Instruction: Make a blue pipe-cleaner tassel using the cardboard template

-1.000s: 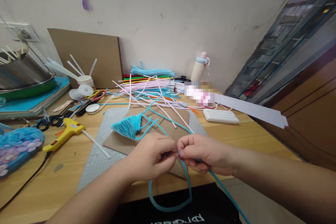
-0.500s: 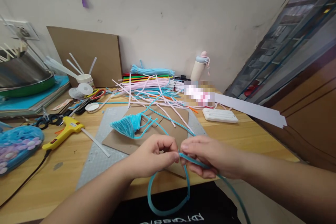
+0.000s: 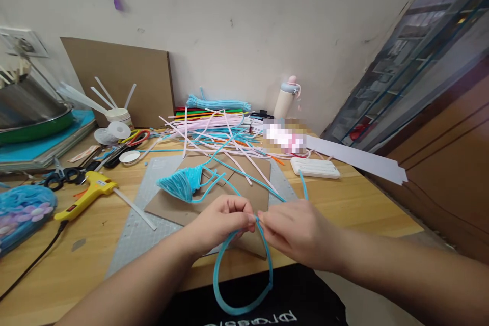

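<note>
A blue pipe cleaner [image 3: 217, 285] bent into a round loop hangs below my hands, over the table's front edge. My left hand [image 3: 229, 219] pinches the top of the loop between thumb and fingers. Right beside it, my right hand [image 3: 292, 229] is closed on the same pipe cleaner where its ends meet; its fingertips are partly hidden. A free blue end sticks up behind my right hand. Beyond my left hand, a cone-like piece of wound blue pipe cleaner [image 3: 181, 183] lies on a cardboard sheet [image 3: 168, 208].
A yellow glue gun [image 3: 86, 196], scissors [image 3: 63, 175] and a blue flowered piece [image 3: 26, 214] lie at left. Pink and blue pipe cleaners [image 3: 217, 130] are heaped at the back. A white case [image 3: 315, 168] and a bottle [image 3: 284, 99] stand at right. A grey cutting mat [image 3: 128, 244] lies under the cardboard.
My right hand has turned over, back upward. The pipe cleaner's free end, which trailed down to the right, now points up behind that hand. My left hand keeps its pinch.
</note>
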{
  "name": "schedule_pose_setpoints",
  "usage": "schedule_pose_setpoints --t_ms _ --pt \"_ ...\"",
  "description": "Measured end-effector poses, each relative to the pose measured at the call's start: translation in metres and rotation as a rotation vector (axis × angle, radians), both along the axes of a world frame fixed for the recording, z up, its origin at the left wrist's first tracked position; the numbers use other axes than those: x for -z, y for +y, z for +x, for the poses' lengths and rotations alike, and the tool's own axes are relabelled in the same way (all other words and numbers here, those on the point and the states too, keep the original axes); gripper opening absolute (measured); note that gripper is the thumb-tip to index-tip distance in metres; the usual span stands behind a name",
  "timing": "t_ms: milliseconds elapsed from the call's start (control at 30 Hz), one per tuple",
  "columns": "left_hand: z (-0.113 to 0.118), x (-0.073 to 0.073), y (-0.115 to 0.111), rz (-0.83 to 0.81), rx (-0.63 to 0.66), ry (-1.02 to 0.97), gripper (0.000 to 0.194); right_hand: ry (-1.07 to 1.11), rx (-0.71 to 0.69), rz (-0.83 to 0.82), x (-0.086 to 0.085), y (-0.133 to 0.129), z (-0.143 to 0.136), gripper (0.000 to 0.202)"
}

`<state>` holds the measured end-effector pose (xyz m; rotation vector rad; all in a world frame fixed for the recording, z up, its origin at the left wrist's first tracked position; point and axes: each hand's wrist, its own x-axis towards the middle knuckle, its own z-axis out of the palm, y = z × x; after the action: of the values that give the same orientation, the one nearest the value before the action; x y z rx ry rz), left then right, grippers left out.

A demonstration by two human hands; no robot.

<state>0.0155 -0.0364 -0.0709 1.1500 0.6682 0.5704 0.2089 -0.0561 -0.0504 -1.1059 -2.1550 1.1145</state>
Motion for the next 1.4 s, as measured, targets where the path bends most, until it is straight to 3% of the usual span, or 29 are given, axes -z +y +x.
schedule_pose_setpoints --t_ms 67,167,267,333,367,467,533,567,633,700,833,900,1100,1300,1400 --pt "-0.002 -0.002 0.001 0.088 0.011 0.031 0.019 0.065 0.020 -0.267 -0.002 0.003 -0.001 0.020" --pt "-0.004 -0.006 0.002 0.182 0.036 0.063 0.019 0.262 -0.022 -0.853 -0.006 0.008 -0.005 0.020" --pt "-0.005 -0.008 0.002 0.225 0.036 0.079 0.019 0.412 -0.057 -1.126 -0.006 0.012 -0.010 0.014" --pt "-0.005 -0.007 0.001 0.231 0.028 0.089 0.018 0.393 -0.044 -1.082 -0.003 0.012 -0.012 0.012" --pt "-0.005 -0.007 0.001 0.220 0.024 0.094 0.017 0.347 -0.021 -0.965 -0.001 0.010 -0.012 0.012" --pt "-0.004 -0.002 0.000 0.094 0.021 0.076 0.015 0.110 0.025 -0.318 0.007 0.006 -0.008 0.019" --pt "-0.003 0.002 0.001 -0.036 0.028 0.039 0.015 -0.044 -0.023 0.111 0.011 0.004 -0.003 0.023" --pt "-0.003 0.003 0.002 -0.091 0.034 0.016 0.016 -0.098 -0.059 0.247 0.013 0.003 -0.001 0.025" --pt "-0.004 0.004 0.005 -0.116 0.045 -0.015 0.019 -0.133 -0.078 0.355 0.016 0.004 0.001 0.025" --pt "-0.006 0.002 0.007 -0.018 0.058 0.018 0.022 -0.081 -0.017 0.248 0.016 0.008 -0.002 0.022" --pt "-0.010 -0.005 0.009 0.402 0.040 0.269 0.026 0.093 0.023 -0.530 0.009 0.019 -0.013 0.024" --pt "-0.012 -0.008 0.010 0.594 -0.011 0.403 0.025 0.185 0.032 -0.781 0.005 0.025 -0.016 0.024" --pt "-0.012 -0.003 0.013 0.920 -0.162 0.533 0.014 0.413 0.038 -1.000 0.004 0.033 -0.016 0.025" --pt "-0.014 0.005 0.016 1.149 -0.253 0.623 0.010 0.392 0.101 -0.828 0.005 0.033 -0.019 0.017" --pt "-0.018 0.009 0.019 1.421 -0.313 0.640 0.015 0.476 0.102 -1.011 0.001 0.036 -0.019 0.016"
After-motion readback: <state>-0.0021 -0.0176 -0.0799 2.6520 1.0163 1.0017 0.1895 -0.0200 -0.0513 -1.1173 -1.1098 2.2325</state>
